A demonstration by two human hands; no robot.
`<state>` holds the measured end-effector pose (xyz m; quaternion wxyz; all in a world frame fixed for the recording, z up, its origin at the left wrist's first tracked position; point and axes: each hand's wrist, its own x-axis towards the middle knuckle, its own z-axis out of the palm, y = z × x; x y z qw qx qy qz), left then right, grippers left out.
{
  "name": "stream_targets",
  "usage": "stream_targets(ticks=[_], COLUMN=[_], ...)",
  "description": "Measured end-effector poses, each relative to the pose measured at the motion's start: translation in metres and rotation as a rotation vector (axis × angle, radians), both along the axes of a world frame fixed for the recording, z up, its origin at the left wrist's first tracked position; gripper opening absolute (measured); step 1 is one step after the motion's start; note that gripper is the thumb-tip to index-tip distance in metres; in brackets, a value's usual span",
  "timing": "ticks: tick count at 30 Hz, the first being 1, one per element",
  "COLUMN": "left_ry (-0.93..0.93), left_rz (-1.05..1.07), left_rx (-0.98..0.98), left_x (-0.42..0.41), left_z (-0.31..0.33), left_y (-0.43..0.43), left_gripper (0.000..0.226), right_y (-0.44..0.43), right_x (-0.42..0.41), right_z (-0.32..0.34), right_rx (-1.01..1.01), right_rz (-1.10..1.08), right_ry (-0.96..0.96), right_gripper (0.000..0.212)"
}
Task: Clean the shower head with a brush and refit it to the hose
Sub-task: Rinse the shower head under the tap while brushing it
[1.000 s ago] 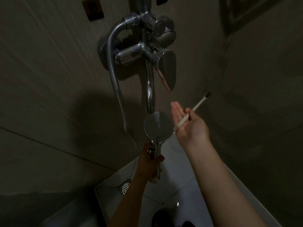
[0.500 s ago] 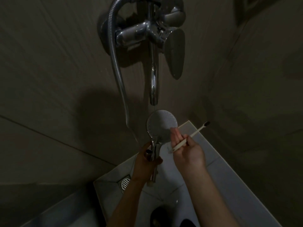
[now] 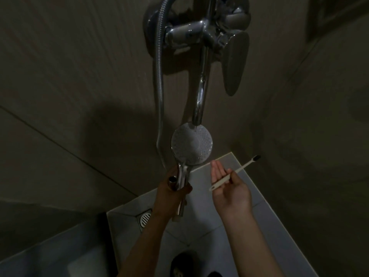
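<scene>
The left hand (image 3: 171, 191) is closed around the handle of the shower head (image 3: 191, 144), which stands upright just under the tap spout (image 3: 201, 96), its round face toward the camera. The right hand (image 3: 231, 190) holds the brush (image 3: 235, 172) loosely, fingers half open, bristles pointing away to the right. The hose (image 3: 159, 76) hangs beside the head along the wall.

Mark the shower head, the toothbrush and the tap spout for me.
shower head (image 3: 191, 144): head view, middle of the round spray face.
toothbrush (image 3: 242, 167): head view, pale handle beyond the right hand's fingers.
tap spout (image 3: 200, 100): head view, chrome tube above its outlet.
</scene>
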<state>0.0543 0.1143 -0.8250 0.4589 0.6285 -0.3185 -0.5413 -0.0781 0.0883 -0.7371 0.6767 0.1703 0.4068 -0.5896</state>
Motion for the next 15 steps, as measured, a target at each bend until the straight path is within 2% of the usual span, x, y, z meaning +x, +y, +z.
stream_targets(ticks=[12, 15], left_ry=[0.035, -0.009], left_rz=[-0.087, -0.162], left_rx=[-0.005, -0.027], left_x=[-0.031, -0.037], left_z=[0.021, 0.021], left_y=[-0.046, -0.044], left_gripper=[0.054, 0.054], right_y=[0.003, 0.0], right_x=[-0.019, -0.023], right_z=[-0.01, -0.011], right_rx=[-0.022, -0.024], right_rz=[-0.015, -0.012], right_ry=[0.015, 0.037], right_gripper=[0.024, 0.024])
